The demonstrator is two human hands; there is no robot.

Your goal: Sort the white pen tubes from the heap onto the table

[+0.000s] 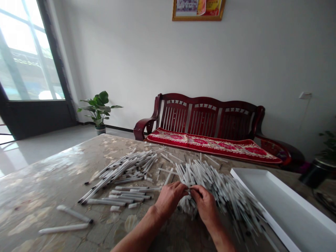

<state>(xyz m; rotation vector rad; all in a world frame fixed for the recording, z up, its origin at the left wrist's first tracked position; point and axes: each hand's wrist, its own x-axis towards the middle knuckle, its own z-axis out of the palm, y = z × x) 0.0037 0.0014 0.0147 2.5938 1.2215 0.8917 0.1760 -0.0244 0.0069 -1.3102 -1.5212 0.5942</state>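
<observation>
Above the near edge of a big heap of translucent white pen barrels [204,175], both hands come together at the fingertips. My left hand [169,196] is closed in a pinch, and my right hand [206,202] pinches close beside it. Whatever sits between the fingers is too small and hidden to name. Left of my hands lies a looser pile of white pens with dark ends [128,164]. In front of that pile several more pens [131,194] lie roughly side by side, with a short white cap [114,209] near them.
A shallow white box [265,175] stands right of the heap. Two separate pens [64,228] lie at the table's left front. The patterned tablecloth [60,185] covers the table. Beyond are a dark red wooden bench [204,115] and a potted plant [98,108].
</observation>
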